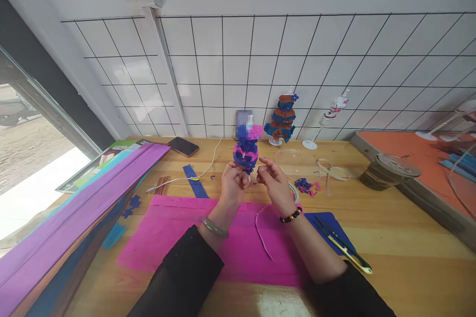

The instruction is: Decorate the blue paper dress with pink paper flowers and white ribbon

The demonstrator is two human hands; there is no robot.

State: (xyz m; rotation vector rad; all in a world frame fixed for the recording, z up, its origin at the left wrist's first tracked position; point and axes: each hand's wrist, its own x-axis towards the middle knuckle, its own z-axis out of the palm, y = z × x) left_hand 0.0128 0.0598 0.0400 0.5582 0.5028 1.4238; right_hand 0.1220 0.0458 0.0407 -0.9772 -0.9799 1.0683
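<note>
We are viewing both hands raised just above the tabletop (394, 237), meeting beneath a small crepe-paper figure (246, 151) of blue and pink ruffles. The left hand (233, 182) is closing its grip around the base of the figure, fingers curled tight and thumb pressed in, holding it upright; the wrist is bending upward and carrying a pale green bangle (214, 228). The right hand (274, 181) is sitting just beside it, thumb and forefinger pinching together near the figure's base while the other fingers are curling loosely; whether this grip is holding anything we cannot tell, though a thin white strip (261, 232) is trailing down from below the hand. A beaded bracelet (290, 216) is circling the right wrist, and both forearms, in dark sleeves, are converging from the lower edge. Beneath the hands we are seeing a pink paper sheet (193, 237) lying flat, with yellow-handled scissors (347, 248) resting on a blue sheet (327, 223) to the right. Long purple paper rolls (74, 213) are lying at far left. Further back a phone (183, 146), a white cable (178, 179), a blue-and-orange paper figure (282, 121) and a tape roll (390, 171) are standing well apart from the hands.
</note>
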